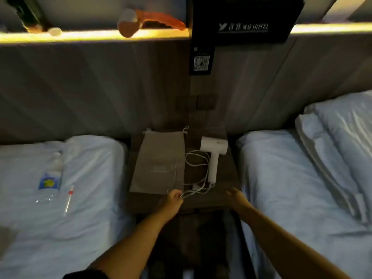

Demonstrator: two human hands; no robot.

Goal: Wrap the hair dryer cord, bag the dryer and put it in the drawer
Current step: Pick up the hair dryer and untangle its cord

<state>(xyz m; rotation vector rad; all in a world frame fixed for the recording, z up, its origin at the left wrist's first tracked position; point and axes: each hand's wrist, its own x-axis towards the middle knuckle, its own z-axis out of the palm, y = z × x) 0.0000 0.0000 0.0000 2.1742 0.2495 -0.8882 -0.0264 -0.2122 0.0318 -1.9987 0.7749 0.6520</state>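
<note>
A white hair dryer (213,156) lies on the dark wooden nightstand (231,174) between two beds, handle pointing toward me. Its white cord (198,164) lies in loose loops to the dryer's left and runs to the front edge. A flat grey drawstring bag (159,162) lies left of the dryer, with part of the cord over its right edge. My left hand (174,199) pinches the cord near the front of the nightstand. My right hand (236,196) hovers open just below the dryer's handle end, holding nothing.
White-sheeted beds flank the nightstand; the left bed (84,198) carries a plastic water bottle (51,178) and a thin white pen-like stick (68,200). Pillows (342,141) lie on the right bed. A lit shelf (90,35) and wall switches (196,102) are behind.
</note>
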